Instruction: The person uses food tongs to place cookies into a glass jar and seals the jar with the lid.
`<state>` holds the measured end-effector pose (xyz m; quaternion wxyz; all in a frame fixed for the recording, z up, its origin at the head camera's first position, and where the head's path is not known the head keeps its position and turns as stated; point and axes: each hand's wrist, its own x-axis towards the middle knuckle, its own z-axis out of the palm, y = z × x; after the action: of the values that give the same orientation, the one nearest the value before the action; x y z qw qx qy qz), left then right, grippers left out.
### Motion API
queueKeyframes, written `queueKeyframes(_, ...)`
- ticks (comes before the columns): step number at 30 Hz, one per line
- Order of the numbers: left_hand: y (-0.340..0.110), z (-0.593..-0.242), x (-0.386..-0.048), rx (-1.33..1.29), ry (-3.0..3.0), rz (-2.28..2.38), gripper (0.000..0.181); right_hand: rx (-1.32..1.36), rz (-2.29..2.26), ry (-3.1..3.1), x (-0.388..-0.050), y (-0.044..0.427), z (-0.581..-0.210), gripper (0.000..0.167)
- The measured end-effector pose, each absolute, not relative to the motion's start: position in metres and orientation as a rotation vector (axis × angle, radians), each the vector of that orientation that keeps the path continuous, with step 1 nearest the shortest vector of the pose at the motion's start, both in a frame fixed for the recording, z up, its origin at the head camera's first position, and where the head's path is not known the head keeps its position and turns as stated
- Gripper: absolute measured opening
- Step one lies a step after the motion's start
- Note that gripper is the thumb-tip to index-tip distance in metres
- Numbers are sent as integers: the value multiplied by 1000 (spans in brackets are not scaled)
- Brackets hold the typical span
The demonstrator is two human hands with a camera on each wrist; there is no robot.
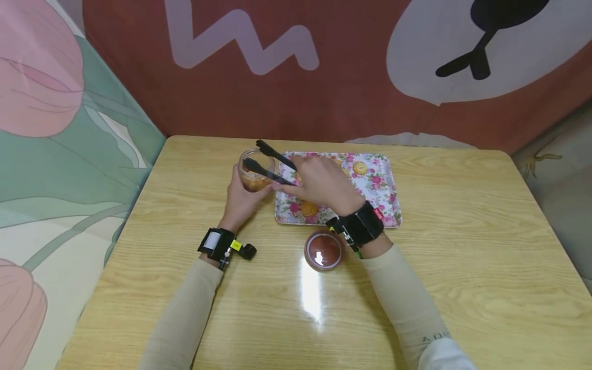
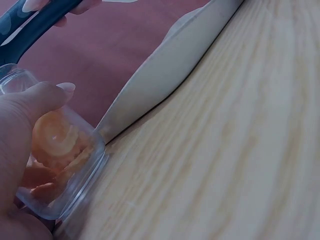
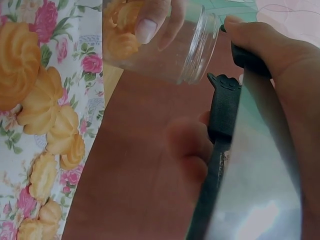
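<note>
My left hand (image 1: 245,203) grips a clear jar (image 2: 99,146) near the back left of the table. Several swirled cookies (image 2: 54,134) lie at the bottom of the jar. In my right hand (image 1: 326,185) is a pair of tongs (image 3: 225,107) with black tips and shiny metal arms. The tips are spread apart by the jar's mouth, and I see nothing between them. Beside the jar lies a floral tray (image 1: 392,208), partly covered by my right hand. Piped cookies (image 3: 42,102) are scattered on it.
A round reddish-brown lid (image 1: 325,251) lies on the wooden table (image 1: 462,246), in front of the tray. A printed curtain (image 1: 351,103) hangs behind the table, and another printed panel (image 1: 115,169) stands along the left edge. Wrist cameras are strapped to both arms.
</note>
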<state>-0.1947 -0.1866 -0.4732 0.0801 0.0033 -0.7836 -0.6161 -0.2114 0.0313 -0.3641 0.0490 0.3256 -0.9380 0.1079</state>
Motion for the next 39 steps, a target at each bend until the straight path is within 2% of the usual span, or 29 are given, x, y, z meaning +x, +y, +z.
queueKeyframes(9, -191, -487, -201, 42, -2376, -1809, 99, 933, 346, -2951, -206, 47, -362, 67)
queueKeyframes(13, -192, -487, -202, 35, -2375, -1790, 98, 883, 343, -2987, -207, 62, -364, 73)
queueKeyframes(17, -193, -487, -203, 23, -2365, -1791, 97, 801, 347, -3034, -212, 87, -368, 73)
queueKeyframes(22, -195, -489, -202, 13, -2353, -1799, 96, 711, 320, -3067, -216, 127, -376, 66)
queueKeyframes(30, -203, -488, -200, 19, -2375, -1779, 96, 451, 416, -3214, -215, 180, -387, 61)
queueKeyframes(39, -209, -490, -196, 53, -2377, -1785, 96, 325, 400, -3241, -215, 197, -406, 72)
